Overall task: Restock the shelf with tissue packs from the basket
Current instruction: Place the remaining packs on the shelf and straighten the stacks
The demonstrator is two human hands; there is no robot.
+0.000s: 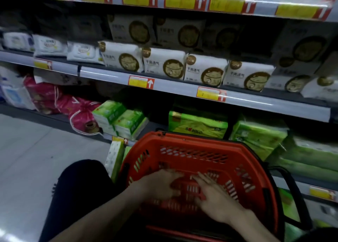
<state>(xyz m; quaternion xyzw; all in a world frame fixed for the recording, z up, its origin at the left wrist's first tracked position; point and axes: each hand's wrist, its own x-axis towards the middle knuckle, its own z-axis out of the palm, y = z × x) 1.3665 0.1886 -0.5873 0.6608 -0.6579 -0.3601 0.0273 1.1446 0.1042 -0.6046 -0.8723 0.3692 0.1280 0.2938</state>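
Stacked on the bottom shelf [289, 181], just behind the basket [182, 137]: green tissue packs [198, 125]. None visible inside the basket. Both hands down in the basket, left hand [161, 185] and right hand [214, 199] spread flat on its red floor, fingers straight, gripping nothing. Risks, as a judgement: leaning weight there could tip the basket toward the shelf, nudging the smaller green packs [120, 121] behind and left of the basket over the edge.

Price labels [140, 82] on shelf [109, 75] unreadable.
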